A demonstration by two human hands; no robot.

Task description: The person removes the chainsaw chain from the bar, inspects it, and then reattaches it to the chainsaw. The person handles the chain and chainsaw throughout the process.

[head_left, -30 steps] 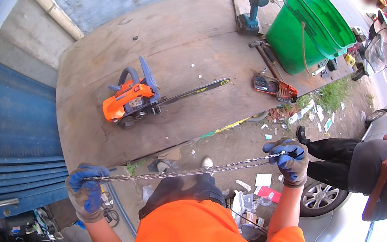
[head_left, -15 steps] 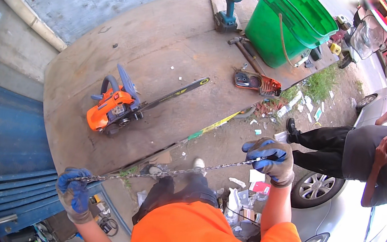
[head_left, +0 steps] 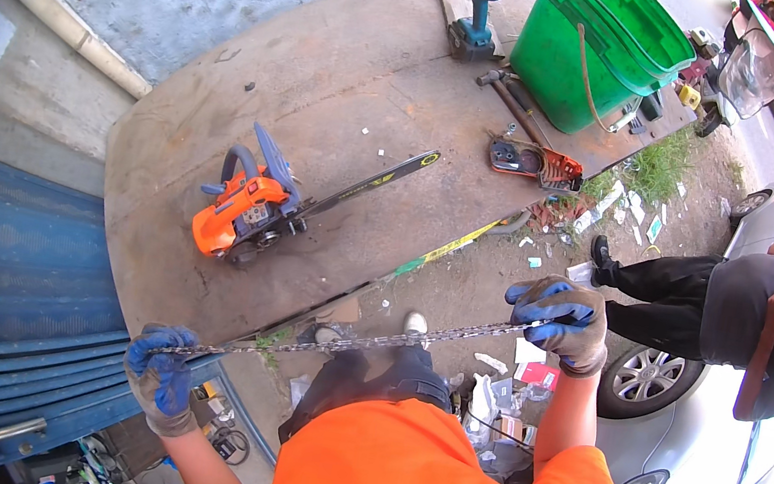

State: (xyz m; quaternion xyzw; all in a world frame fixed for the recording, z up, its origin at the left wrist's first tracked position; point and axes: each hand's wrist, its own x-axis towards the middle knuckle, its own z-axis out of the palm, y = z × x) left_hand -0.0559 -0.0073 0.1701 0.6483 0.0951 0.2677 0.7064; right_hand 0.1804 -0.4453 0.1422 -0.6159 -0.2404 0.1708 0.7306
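Stretched between my two gloved hands is a chainsaw chain [head_left: 371, 344], held off the table in front of my body. My left hand [head_left: 160, 376], in a blue and grey glove, is closed on one end. The other end sits in the closed fingers of my right hand [head_left: 565, 321], gloved alike. Beyond the chain, an orange chainsaw [head_left: 234, 218] lies on the metal table with its bare guide bar [head_left: 371, 184] pointing to the far right. An orange and black side cover [head_left: 536, 163] rests near the table's right edge, its inner side showing.
On the brown metal table [head_left: 330, 91] stand a teal cordless drill [head_left: 476, 13] and green buckets [head_left: 576, 69], with a hammer [head_left: 520, 106] alongside. At right a person [head_left: 767, 302] holds a phone beside a silver car [head_left: 681, 431]. Litter covers the ground; a blue shutter [head_left: 20, 255] is at left.
The table and its things appear shifted slightly right in view. Both hands still hold the chain, which looks a little less taut or doubled along its length.
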